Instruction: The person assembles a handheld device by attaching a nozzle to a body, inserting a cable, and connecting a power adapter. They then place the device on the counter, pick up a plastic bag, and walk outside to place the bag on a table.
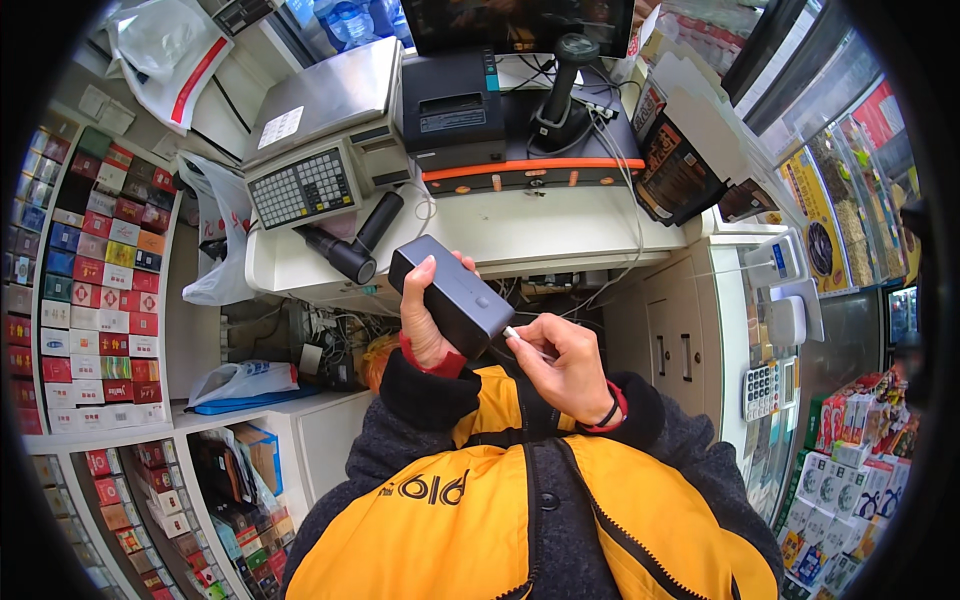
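Observation:
My left hand (424,318) is wrapped round a dark grey box-shaped device (450,285) with rounded edges and a small raised button on top, possibly a power bank or speaker. It is held tilted in front of my chest. Between the thumb and fingers of my right hand (562,368) is a white cable plug (511,333), pinched at the device's near right end. Whether the plug sits inside a port or only touches the device cannot be made out. Most of its cable is hidden by my fingers.
Beyond my hands, a white counter (480,222) bears a weighing scale (315,150), a black receipt printer (452,110), a handheld scanner on a stand (563,95) and a black barcode scanner (350,245). Loose cables (610,290) hang below. Packet shelves (105,290) stand left, a glass case (770,400) right.

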A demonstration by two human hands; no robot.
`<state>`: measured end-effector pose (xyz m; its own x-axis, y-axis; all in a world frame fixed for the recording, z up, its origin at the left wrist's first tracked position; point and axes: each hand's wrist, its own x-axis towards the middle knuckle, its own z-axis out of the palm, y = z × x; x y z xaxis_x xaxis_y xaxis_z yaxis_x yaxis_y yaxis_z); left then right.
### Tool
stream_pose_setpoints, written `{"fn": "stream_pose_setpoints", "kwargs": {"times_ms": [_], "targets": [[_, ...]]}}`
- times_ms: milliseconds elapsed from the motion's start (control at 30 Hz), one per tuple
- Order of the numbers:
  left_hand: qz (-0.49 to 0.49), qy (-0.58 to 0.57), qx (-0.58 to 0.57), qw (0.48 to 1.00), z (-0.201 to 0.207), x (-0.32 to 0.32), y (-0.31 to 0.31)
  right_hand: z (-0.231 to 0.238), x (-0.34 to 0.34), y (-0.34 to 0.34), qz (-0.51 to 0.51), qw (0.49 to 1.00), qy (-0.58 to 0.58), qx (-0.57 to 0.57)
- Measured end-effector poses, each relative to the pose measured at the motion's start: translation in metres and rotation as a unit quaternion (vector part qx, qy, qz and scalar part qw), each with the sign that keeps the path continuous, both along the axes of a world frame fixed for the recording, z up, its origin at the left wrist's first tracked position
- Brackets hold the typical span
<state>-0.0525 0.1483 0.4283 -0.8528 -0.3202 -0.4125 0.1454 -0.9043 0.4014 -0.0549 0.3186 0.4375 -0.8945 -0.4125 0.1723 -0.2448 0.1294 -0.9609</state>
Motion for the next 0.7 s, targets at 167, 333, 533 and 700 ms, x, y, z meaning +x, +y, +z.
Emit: {"fn": "stream_pose_setpoints", "kwargs": {"times_ms": [167,333,533,700], "targets": [[0.03,-0.039,-0.033,0.998,0.006,0.001,0.004,-0.003,0.002,0.001,-0.001,0.999,0.037,0.002],[0.086,0.075,-0.04,0.993,-0.007,0.005,-0.068,0.0,0.011,0.026,0.045,0.989,-0.126,-0.061],[0.036,0.155,0.01,0.987,-0.008,0.004,-0.052,0.021,-0.015,0.02,-0.012,0.982,0.189,0.015],[0.071,0.238,0.162,0.955,-0.013,0.001,-0.046,0.039,-0.037,0.015,-0.009,0.944,0.33,0.014]]}}
